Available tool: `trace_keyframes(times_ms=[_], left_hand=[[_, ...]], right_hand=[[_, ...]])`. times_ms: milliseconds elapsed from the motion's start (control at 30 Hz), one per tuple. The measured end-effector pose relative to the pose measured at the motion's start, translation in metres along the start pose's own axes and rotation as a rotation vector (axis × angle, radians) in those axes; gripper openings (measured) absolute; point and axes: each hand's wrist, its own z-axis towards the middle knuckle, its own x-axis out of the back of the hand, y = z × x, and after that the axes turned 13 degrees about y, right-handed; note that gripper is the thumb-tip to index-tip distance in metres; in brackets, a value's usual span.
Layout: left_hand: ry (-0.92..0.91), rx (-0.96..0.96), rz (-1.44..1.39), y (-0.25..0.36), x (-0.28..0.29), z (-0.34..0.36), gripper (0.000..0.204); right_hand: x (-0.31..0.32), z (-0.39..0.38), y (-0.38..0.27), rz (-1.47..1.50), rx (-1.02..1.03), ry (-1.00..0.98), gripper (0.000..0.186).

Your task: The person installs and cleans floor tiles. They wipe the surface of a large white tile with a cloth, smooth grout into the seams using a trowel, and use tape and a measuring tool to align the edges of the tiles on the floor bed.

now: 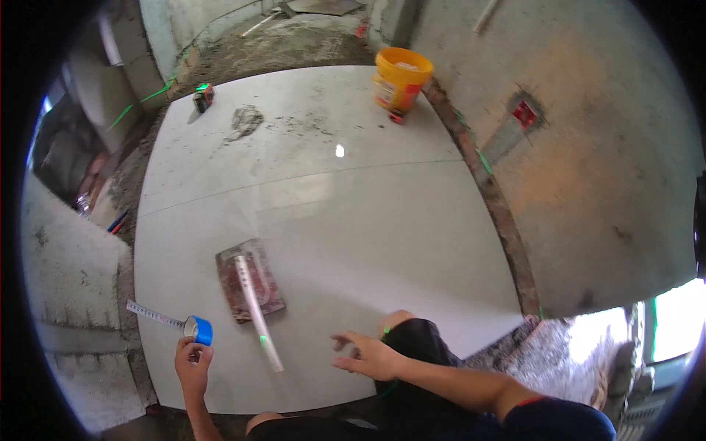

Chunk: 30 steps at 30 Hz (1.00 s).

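Item: blue tape measure (pixel 198 330), case held in the left hand (pixel 193 361), fingers closed round it from below. It is found at the near left corner of the large pale floor tile (pixel 346 220), which serves as landmark for all entries. The blade (pixel 153 314) is drawn out leftward past the tile's left edge, over grey mortar bedding (pixel 70 272).

Handling, judged: case light, hard and compact, best gripped round its body as it is now. Blade thin, springy and sharp-edged; it is likely to snap back if let go, and to buckle if pushed.

Right hand (pixel 365 355): open, fingers spread, nothing held, hovering over the tile's near edge beside a bent knee (pixel 401 323).

On the tile, near-left quarter: a plastering trowel (pixel 250 283) with a reddish blade and pale handle, just right of the tape measure.

On the tile, far side: an orange bucket (pixel 401 77) at the right corner, a small laser level (pixel 204 96) at the left corner, a lump of mortar (pixel 245 121) beside it.

Edges: a brick course (pixel 500 213) and plastered wall (pixel 596 169) are set along the tile's right edge.

Open room: the tile's glossy middle and right half, probably slippery.
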Motion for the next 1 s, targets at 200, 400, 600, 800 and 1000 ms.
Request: trace_keyframes(times_ms=[200, 400, 600, 800, 1000], left_hand=[[-0.895, -0.484, -0.204, 0.226, -0.121, -0.038, 0.022], [-1.149, -0.746, -0.232, 0.315, -0.221, -0.094, 0.024], [-0.941, -0.405, 0.147, 0.221, -0.254, -0.062, 0.035], [-0.284, -0.370, 0.991, 0.013, -0.247, 0.025, 0.076], [-0.241, -0.337, 0.975, -0.086, -0.220, 0.017, 0.092]], right_hand=[[0.056, -0.019, -0.003, -0.002, 0.170, 0.010, 0.086], [0.159, -0.098, 0.070, 0.119, -0.041, 0.423, 0.087], [0.249, -0.161, 0.232, 0.068, -0.384, 1.131, 0.089], [0.292, -0.165, 0.360, -0.125, -0.299, 1.460, 0.095], [0.294, -0.160, 0.375, -0.344, -0.415, 1.436, 0.104]])
